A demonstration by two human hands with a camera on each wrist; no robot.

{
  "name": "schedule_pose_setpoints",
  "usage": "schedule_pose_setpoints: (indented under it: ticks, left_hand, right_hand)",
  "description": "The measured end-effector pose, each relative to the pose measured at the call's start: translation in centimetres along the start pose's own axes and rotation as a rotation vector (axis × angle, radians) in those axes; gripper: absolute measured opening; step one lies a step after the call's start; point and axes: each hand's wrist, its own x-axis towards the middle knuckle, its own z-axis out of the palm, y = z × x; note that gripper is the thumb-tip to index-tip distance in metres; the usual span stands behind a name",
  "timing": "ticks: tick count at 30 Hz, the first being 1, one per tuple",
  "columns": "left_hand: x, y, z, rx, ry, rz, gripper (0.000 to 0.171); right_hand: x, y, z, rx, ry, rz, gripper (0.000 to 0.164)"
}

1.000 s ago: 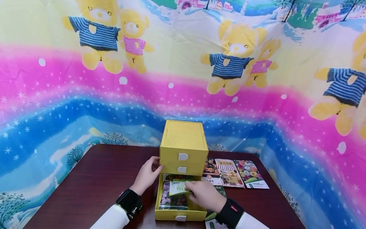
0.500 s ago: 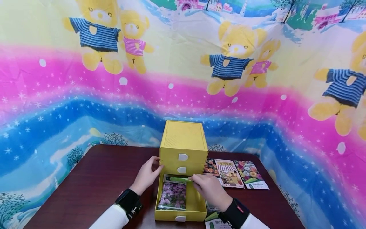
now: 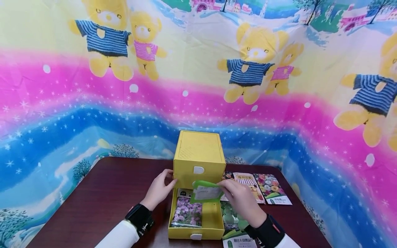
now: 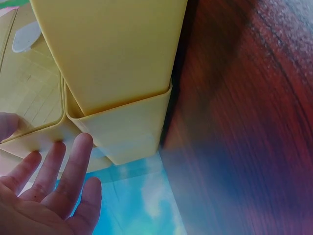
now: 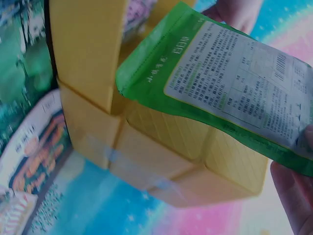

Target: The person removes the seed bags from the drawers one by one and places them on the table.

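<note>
My right hand (image 3: 243, 201) pinches a green seed packet (image 3: 207, 194) by its edge, over the back right of the pulled-out bottom drawer (image 3: 214, 220). In the right wrist view, the side of the packet (image 5: 220, 81) with a white printed panel and barcode shows. A seed packet with purple flowers (image 3: 187, 212) lies in the left part of that drawer, on top of others. My left hand (image 3: 159, 191) rests against the left side of the yellow drawer unit (image 3: 200, 146), its thumb at the front edge. In the left wrist view, its fingers (image 4: 76, 171) are extended, holding nothing.
Several seed packets lie on the dark table (image 3: 124, 193) right of the unit: one with roses (image 3: 271, 184), one with a striped awning (image 3: 245, 181), and a green one (image 3: 229, 217) beside the drawer. The upper drawers (image 3: 186, 168) are closed. A bear-print cloth (image 3: 198, 69) hangs behind.
My right hand has lifted the green packet up from the drawer and moved right, turning the packet over to its back. The purple-flower packet beneath is uncovered. My left hand has stayed put.
</note>
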Motion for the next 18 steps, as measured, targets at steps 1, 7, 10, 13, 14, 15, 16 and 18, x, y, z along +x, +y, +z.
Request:
schedule_pose_setpoints:
  ticks: [1,7,10,13,14,15,16,18]
  left_hand:
    - [0.0,0.0,0.0,0.000,0.000,0.000,0.034]
    - [0.0,0.0,0.0,-0.001,0.004,0.007,0.034]
    - [-0.1,0.0,0.0,-0.004,0.003,0.008,0.034]
    - [-0.1,0.0,0.0,-0.003,0.000,0.008,0.034]
    - [-0.1,0.0,0.0,-0.004,-0.001,0.008,0.034]
    - [0.0,-0.1,0.0,-0.004,-0.003,0.006,0.033]
    - [0.0,-0.1,0.0,-0.004,-0.004,0.008,0.033]
    - [0.0,-0.1,0.0,-0.002,-0.006,0.016,0.032]
  right_hand:
    - [0.1,0.1,-0.4,-0.007,0.017,-0.002,0.034]
    - [0.6,1.0,-2.8,-0.090,0.129,0.016,0.042]
    - [0.3,1.6,-4.0,-0.104,0.145,0.050,0.042]
    - [-0.5,2.8,-4.8,-0.121,0.170,0.067,0.036]
    - [-1.0,3.6,-4.9,-0.117,0.191,0.064,0.034]
    - [-1.8,4.9,-4.5,-0.126,0.222,0.066,0.034]
    - [-2.5,5.8,-4.5,-0.127,0.237,0.076,0.033]
    - [-4.6,8.7,-3.8,-0.133,0.267,0.105,0.033]
